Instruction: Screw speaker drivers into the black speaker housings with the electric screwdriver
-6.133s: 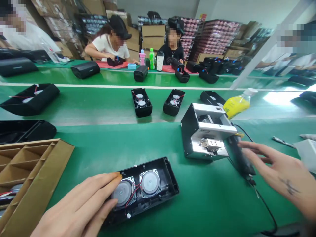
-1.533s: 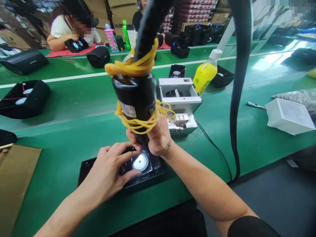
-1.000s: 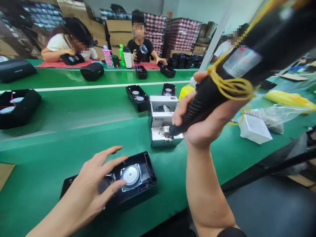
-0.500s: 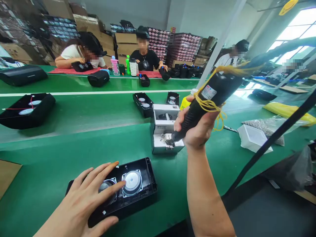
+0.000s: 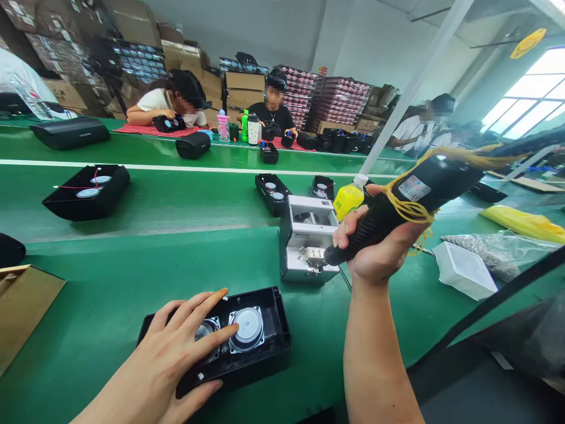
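My left hand (image 5: 176,347) lies across a black speaker housing (image 5: 276,330), fingers stretched over its open back and thumb against the near side, holding it on the bench. Two round silver-backed speaker drivers (image 5: 247,328) sit inside; my fingers partly cover the left one. My right hand (image 5: 375,247) is wrapped round a black electric screwdriver (image 5: 375,221) with yellow cord tied about it. The tool slants down to the left. Its tip is at the metal outlet of a grey screw feeder (image 5: 304,274); I cannot tell whether they touch.
Speaker housings (image 5: 90,191) stand on the green bench (image 5: 145,259). A yellow bottle (image 5: 348,200) is behind the feeder. To the right are a white plastic box (image 5: 465,271), a bag of screws (image 5: 489,253) and a dark cable. Cardboard (image 5: 30,318) lies left. Co-workers sit opposite.
The view has swung left, so the scene sits further right and lower. The screwdriver tip stays by the feeder's outlet, and my left hand keeps its place on the housing.
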A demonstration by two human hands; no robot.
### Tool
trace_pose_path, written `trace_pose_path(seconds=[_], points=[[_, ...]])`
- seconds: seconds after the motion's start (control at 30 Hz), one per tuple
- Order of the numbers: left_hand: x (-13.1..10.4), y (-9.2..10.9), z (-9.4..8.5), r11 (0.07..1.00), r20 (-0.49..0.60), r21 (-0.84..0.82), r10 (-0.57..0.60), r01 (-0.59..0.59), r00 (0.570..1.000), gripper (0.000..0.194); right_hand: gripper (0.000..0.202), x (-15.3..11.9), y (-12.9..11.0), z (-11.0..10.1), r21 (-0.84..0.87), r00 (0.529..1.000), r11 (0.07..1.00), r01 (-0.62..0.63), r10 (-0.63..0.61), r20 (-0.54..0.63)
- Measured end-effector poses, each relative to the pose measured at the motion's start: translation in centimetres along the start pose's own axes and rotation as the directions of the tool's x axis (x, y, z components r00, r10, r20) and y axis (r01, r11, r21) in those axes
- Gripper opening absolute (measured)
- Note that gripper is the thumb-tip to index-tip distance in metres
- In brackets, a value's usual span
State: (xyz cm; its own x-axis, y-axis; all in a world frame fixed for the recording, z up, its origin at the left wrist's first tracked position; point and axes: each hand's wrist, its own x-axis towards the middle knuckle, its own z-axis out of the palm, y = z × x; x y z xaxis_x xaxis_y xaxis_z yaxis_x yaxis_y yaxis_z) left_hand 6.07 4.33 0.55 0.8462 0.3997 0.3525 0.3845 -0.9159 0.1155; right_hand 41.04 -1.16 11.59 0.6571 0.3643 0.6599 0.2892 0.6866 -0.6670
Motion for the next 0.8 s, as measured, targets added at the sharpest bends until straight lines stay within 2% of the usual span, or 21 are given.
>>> trace_pose_path(seconds=[0.37,0.6,0.8], points=[[-0.1,-0.3,0.4,1.0,0.002,0.0,-0.01,0.01,1.0,0.064,0.065,0.6,1.2,0.2,0.023,0.999,1.0,-0.008,0.007,0.042],[0.0,-0.1,0.3,1.0,-0.001,-0.01,-0.013,0.013,1.0,0.061,0.072,0.0,1.5,-0.2,-0.005,0.996,0.999,-0.04,0.04,0.085],[0.0,-0.1,0.2,1.0,0.008,-0.021,-0.019,0.019,1.0,0.061,0.068,-0.7,1.2,-0.4,0.036,0.988,0.996,-0.078,0.072,0.137]])
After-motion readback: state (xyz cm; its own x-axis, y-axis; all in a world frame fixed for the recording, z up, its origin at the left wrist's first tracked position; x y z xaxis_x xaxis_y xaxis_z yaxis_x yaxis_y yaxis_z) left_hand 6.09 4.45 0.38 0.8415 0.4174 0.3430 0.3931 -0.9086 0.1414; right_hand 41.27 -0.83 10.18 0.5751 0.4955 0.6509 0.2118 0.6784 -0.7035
